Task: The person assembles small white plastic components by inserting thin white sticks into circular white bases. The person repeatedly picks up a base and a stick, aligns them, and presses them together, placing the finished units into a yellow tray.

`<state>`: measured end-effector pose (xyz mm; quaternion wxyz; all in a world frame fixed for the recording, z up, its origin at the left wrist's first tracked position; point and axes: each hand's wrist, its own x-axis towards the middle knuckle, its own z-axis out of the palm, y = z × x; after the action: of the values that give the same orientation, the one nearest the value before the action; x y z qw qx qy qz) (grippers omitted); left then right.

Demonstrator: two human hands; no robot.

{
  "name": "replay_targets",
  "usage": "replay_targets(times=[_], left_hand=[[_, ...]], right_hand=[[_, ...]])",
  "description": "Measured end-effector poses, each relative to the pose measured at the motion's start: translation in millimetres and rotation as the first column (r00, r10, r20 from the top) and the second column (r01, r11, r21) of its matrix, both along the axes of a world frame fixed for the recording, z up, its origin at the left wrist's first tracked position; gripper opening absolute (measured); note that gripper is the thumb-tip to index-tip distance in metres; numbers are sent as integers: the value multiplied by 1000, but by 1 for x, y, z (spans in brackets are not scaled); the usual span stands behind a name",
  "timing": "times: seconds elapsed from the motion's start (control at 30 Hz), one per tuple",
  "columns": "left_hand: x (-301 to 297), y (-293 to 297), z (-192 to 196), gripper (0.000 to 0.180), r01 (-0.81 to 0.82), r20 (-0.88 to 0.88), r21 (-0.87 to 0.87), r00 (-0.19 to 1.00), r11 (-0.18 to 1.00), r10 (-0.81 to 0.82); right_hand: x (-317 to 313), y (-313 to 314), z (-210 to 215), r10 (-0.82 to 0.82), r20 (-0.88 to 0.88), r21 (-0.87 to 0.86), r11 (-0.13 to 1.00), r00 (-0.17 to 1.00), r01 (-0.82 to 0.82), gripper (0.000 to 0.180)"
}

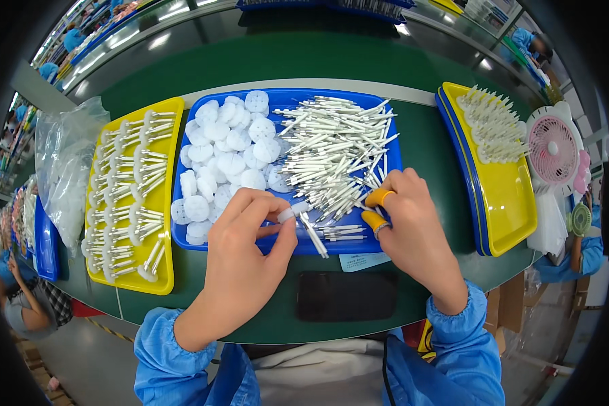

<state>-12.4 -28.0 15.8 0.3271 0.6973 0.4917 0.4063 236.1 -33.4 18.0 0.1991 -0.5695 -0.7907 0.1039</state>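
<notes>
Between the thumb and fingers of my left hand [247, 254] is a white round plastic disc [286, 216]. A few white sticks [314, 236] stick out of it toward the lower right. My right hand [409, 220], with yellow finger cots on thumb and index finger, is at the right edge of a pile of thin white sticks [335, 139]. Its two fingertips are slightly apart, and I see no stick gripped between them. Loose white discs [230, 139] fill the left side of the blue tray [298, 93]; the sticks lie on its right side.
On the left, a yellow tray [172, 196] holds rows of discs with sticks in them, beside a clear plastic bag [64, 162]. Stacked trays [511, 216] and a pink fan [551, 147] stand at right. A dark phone [347, 296] and blue card [364, 261] lie in front.
</notes>
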Motion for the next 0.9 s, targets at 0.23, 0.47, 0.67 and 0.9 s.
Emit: replay_targets(times=[0.23, 0.47, 0.67, 0.9], left_hand=[[0, -3, 5, 14, 60, 90, -230, 995, 971, -40], [1, -3, -1, 15, 106, 20, -80, 994, 991, -105], [5, -6, -2, 16, 46, 34, -100, 998, 994, -43], [6, -7, -2, 14, 54, -29, -52, 998, 997, -56]], right_hand=[[-10, -10, 16, 62, -238, -55, 996, 969, -77, 37], [-24, -14, 17, 296, -359, -61, 939, 885, -339, 45], [-21, -8, 10, 248, -309, -91, 953, 918, -288, 44], [-36, -11, 6, 249, -320, -17, 963, 914, -268, 42]])
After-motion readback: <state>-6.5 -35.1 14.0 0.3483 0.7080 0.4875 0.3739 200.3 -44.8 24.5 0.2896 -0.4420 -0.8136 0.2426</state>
